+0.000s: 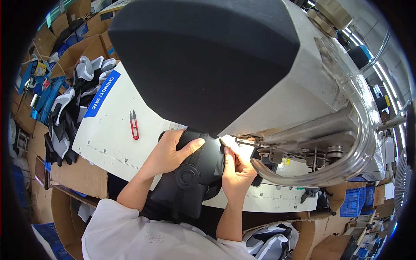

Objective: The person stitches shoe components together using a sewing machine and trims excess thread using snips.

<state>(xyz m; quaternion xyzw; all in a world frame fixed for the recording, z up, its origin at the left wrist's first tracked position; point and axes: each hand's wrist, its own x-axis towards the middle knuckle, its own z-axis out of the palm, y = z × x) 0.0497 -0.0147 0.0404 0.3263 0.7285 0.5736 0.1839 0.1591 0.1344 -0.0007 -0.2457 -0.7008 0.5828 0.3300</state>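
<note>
A black padded piece [212,161] lies under the sewing machine's head [208,56], with a raised round ringed disc [187,175] on the part nearer me. My left hand [170,152] is closed on its left side, thumb on top and most fingers out of sight. At the right edge, close to the lit needle area, my right hand [238,171] pinches it between thumb and fingers. The needle itself is hidden behind the machine's dark cover. Left of my left hand, red-handled thread snips [134,126] rest on the white worktable [110,143].
Grey, white and black cut pieces [65,108] are heaped beyond the table's left edge, near cardboard boxes [93,45]. A clear curved guard tube [320,178] hangs right of my right hand. Another carton with similar pieces [273,242] stands by my right side. Blue crates [353,201] are farther right.
</note>
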